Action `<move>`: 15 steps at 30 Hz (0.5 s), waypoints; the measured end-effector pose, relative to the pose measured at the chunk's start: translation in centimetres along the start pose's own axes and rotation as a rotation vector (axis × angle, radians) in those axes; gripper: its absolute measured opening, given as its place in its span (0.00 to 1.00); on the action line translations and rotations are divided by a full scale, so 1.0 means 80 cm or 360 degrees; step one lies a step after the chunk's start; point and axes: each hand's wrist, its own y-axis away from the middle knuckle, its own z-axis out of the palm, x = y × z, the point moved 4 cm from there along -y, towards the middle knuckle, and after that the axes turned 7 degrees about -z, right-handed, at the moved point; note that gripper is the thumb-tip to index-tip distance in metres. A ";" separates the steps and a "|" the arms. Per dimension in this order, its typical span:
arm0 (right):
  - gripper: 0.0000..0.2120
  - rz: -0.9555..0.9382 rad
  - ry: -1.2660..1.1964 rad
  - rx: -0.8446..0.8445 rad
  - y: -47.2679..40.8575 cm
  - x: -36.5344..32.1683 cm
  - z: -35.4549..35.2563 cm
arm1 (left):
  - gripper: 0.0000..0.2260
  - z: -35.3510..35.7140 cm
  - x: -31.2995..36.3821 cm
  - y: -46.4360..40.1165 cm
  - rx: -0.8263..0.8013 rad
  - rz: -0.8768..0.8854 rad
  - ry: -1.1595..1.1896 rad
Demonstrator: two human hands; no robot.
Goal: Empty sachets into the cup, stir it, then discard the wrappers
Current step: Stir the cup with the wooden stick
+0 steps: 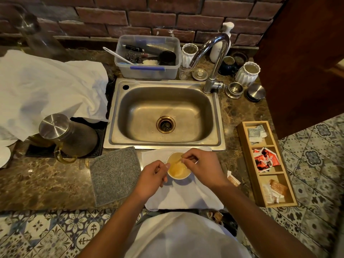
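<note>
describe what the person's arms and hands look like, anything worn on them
Both forearms are bare right up to where they leave the picture; no sleeves reach them. The left hand and right hand wear no gloves, and no rings, watch or bracelets can be seen. The person wears a pale top on the torso below.

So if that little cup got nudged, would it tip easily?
Probably fairly easily. The cup looks small and light, and it stands on a soft white cloth, not the hard counter. The liquid adds some weight, and the left hand seems to steady it.

White cup upright w/ pale amber liquid, thin stirrer inside.
</note>
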 end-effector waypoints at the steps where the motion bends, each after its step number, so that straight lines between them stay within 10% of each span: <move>1: 0.05 -0.0014 0.0093 -0.0028 -0.003 0.001 0.004 | 0.16 0.000 0.000 0.000 -0.0003 -0.0005 0.0008; 15: 0.12 -0.0089 0.0795 -0.0178 -0.006 -0.002 0.002 | 0.17 -0.001 -0.007 -0.005 0.0006 0.0032 -0.0092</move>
